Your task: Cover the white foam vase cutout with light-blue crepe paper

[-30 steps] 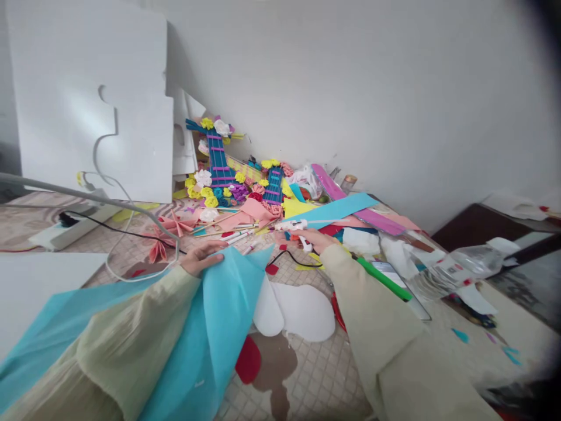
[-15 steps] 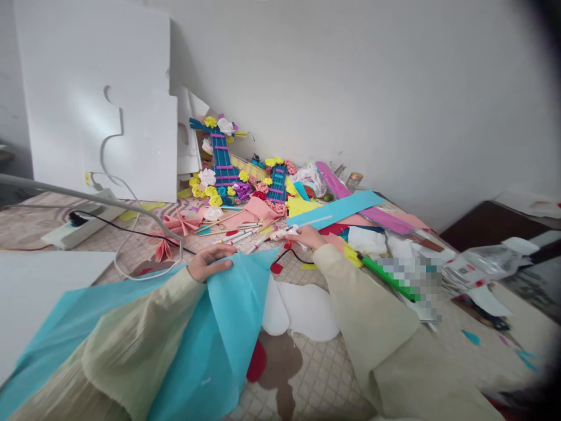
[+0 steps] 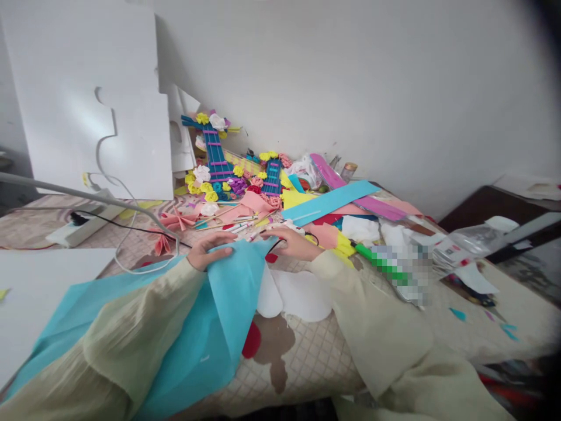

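A large sheet of thin blue paper (image 3: 236, 292) drapes down toward me with a fold along its near side. My left hand (image 3: 209, 250) is closed on its upper edge, thumb on top. At the sheet's upper right corner is my right hand (image 3: 291, 242), its fingers bent together over the tip; the exact grip is partly hidden. White rounded cutouts (image 3: 307, 295) lie below that hand. Just behind both hands are several white marker-like sticks (image 3: 243, 227) and a black cord.
Blue fretboard-like pieces with paper flowers (image 3: 217, 155) stand at the back. A blue strip (image 3: 331, 203) crosses a purple strip (image 3: 381, 207). A plastic bottle (image 3: 475, 245) lies right; a power strip (image 3: 83, 219) and white cable are left. A white board (image 3: 83, 117) leans on the wall.
My right hand has come left and nearer, from the white items in the pile to the blue sheet's corner. My left hand keeps its hold. The view has shifted slightly.
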A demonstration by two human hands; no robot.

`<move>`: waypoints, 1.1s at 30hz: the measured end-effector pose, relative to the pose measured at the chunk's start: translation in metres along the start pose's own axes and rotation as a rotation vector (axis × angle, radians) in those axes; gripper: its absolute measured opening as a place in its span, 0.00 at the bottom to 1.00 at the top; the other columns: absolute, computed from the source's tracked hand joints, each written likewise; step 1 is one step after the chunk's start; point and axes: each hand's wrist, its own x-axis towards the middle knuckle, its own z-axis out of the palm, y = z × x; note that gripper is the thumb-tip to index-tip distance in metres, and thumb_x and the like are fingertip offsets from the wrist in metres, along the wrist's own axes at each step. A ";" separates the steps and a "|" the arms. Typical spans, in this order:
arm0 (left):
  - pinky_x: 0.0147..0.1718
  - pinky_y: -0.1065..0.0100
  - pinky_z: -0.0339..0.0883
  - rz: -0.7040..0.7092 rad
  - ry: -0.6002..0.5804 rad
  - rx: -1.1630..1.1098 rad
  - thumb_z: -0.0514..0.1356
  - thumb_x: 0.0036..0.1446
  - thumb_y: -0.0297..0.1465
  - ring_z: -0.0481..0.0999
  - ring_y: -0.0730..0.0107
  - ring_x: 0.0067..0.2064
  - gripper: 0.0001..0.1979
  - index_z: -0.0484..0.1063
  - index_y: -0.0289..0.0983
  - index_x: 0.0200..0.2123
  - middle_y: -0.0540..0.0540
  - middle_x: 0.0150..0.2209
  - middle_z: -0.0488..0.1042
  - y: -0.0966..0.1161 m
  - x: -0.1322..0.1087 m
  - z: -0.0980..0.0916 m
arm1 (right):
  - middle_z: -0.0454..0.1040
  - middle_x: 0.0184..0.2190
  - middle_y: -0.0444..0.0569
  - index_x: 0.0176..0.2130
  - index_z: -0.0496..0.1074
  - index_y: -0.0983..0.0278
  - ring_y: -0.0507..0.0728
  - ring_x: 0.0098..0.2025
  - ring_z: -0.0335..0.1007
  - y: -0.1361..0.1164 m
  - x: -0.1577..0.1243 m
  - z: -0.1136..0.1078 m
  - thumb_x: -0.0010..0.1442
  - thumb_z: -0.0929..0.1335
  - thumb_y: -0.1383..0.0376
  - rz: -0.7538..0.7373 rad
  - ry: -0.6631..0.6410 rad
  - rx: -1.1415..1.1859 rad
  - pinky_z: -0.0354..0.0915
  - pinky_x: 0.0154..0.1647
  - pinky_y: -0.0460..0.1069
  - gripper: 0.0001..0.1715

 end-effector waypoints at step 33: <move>0.45 0.63 0.63 0.114 -0.337 0.571 0.53 0.46 0.21 0.70 0.63 0.45 0.27 0.58 0.38 0.52 0.43 0.44 0.69 0.032 -0.053 0.181 | 0.74 0.36 0.49 0.36 0.70 0.68 0.54 0.35 0.70 0.052 -0.013 0.012 0.45 0.71 0.67 0.384 0.238 0.369 0.66 0.36 0.51 0.16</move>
